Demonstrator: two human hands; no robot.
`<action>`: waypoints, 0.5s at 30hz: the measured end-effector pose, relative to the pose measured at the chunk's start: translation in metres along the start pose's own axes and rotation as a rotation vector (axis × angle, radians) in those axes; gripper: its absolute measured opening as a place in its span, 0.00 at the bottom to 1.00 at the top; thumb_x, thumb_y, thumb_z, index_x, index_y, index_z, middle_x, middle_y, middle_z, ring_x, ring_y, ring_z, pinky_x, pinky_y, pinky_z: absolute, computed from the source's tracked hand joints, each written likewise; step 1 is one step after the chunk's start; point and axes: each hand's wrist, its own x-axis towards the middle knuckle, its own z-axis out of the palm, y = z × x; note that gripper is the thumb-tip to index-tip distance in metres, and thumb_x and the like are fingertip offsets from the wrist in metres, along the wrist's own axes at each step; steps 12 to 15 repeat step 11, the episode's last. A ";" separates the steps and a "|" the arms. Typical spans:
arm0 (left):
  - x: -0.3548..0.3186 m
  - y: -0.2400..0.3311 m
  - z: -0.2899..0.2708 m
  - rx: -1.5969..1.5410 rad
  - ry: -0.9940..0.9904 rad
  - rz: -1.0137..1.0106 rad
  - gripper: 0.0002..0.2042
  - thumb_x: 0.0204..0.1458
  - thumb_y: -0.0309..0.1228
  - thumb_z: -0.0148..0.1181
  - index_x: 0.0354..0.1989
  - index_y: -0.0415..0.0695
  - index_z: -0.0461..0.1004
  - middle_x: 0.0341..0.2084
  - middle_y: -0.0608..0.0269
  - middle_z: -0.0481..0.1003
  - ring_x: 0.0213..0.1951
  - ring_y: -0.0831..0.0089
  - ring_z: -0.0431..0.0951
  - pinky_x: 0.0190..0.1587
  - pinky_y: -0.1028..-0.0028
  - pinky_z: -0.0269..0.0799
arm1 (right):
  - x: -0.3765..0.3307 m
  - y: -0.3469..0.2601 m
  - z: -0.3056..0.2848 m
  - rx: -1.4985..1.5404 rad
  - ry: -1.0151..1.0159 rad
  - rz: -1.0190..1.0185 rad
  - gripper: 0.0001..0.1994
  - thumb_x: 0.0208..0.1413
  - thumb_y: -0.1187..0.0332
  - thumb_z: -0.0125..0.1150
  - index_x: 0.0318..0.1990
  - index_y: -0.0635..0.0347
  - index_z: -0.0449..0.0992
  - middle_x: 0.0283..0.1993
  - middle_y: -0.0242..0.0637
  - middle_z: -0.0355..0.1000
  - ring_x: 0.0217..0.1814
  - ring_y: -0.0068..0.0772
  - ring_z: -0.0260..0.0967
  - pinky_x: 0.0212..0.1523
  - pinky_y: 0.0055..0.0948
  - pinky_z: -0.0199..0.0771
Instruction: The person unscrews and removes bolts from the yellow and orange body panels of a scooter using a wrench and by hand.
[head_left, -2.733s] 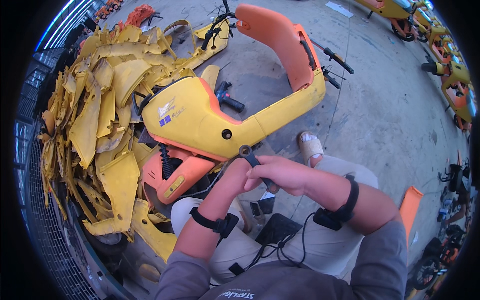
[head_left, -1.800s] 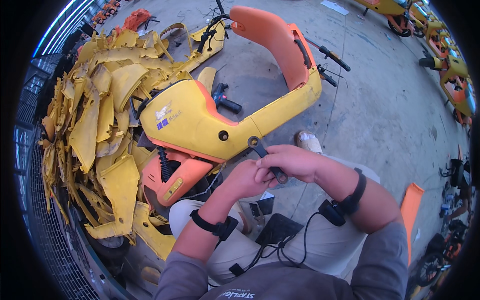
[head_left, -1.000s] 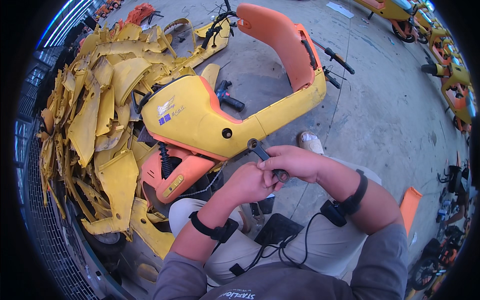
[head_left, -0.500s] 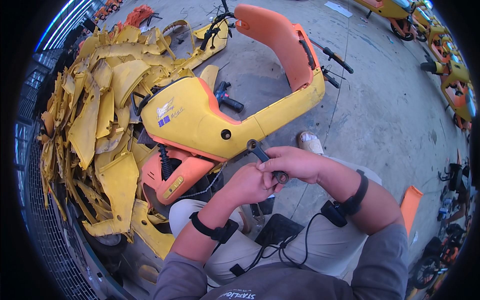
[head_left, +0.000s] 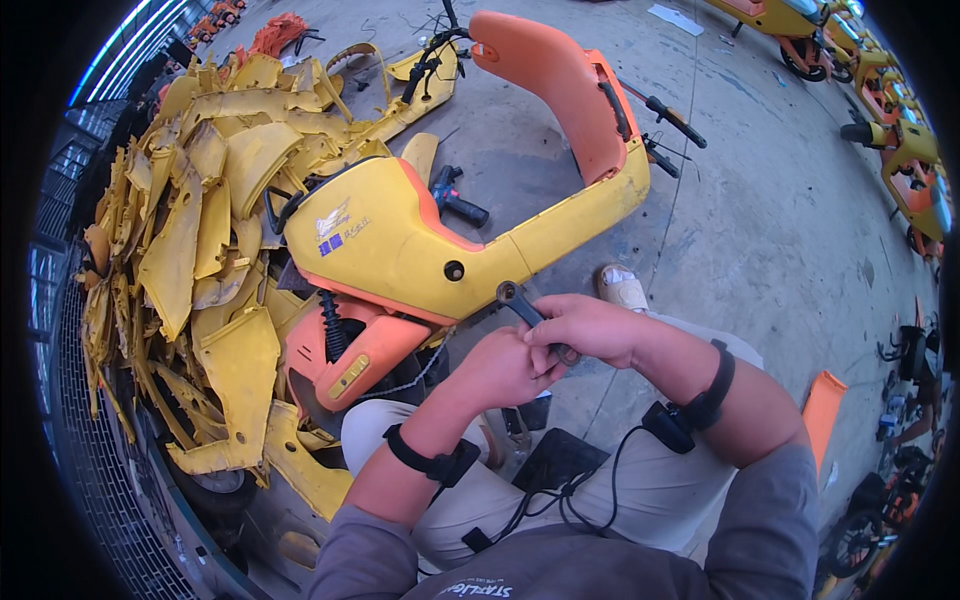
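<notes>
A dark double-ended ring wrench slants between my hands, one ring up by the scooter's body. My right hand is closed around it, thumb laid across the shaft, and partly covers the lower ring. Pressed against the right fingers is my left hand, curled closed; what it holds, if anything, is hidden. Just beyond my hands, a yellow and orange electric scooter lies on its side, its lower orange panel toward my left knee.
Yellow body panels are heaped at the left. A cordless power tool lies on the floor behind the scooter. An orange panel is at my right. More scooters line the far right.
The wrench has turned slightly in my hands, and its lower ring is now more covered by my right hand. Both hands stay together in nearly the same place.
</notes>
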 end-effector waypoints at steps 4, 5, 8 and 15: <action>0.002 0.004 -0.004 0.067 0.031 0.020 0.07 0.53 0.36 0.58 0.34 0.48 0.75 0.27 0.55 0.76 0.32 0.54 0.78 0.34 0.58 0.73 | 0.000 0.000 0.003 0.018 0.063 -0.023 0.09 0.56 0.70 0.54 0.42 0.62 0.70 0.30 0.36 0.76 0.30 0.26 0.76 0.31 0.22 0.73; 0.005 0.007 -0.007 0.024 0.011 -0.033 0.07 0.53 0.36 0.58 0.35 0.46 0.75 0.29 0.54 0.76 0.34 0.53 0.78 0.37 0.58 0.73 | -0.003 -0.002 0.003 0.000 0.116 -0.054 0.09 0.56 0.70 0.54 0.43 0.62 0.70 0.30 0.36 0.77 0.32 0.26 0.76 0.32 0.22 0.73; 0.004 0.002 -0.003 -0.050 0.005 -0.109 0.09 0.54 0.36 0.58 0.37 0.45 0.75 0.32 0.53 0.77 0.37 0.52 0.78 0.39 0.57 0.74 | -0.008 -0.005 -0.002 -0.031 0.173 -0.104 0.10 0.56 0.70 0.54 0.44 0.63 0.69 0.32 0.36 0.77 0.34 0.25 0.76 0.34 0.20 0.72; 0.002 -0.007 0.006 0.042 -0.084 -0.165 0.15 0.56 0.40 0.57 0.48 0.47 0.70 0.34 0.50 0.76 0.39 0.51 0.78 0.41 0.57 0.73 | -0.006 -0.005 -0.007 -0.098 0.233 -0.158 0.11 0.57 0.70 0.54 0.46 0.64 0.68 0.35 0.37 0.78 0.36 0.25 0.76 0.36 0.20 0.72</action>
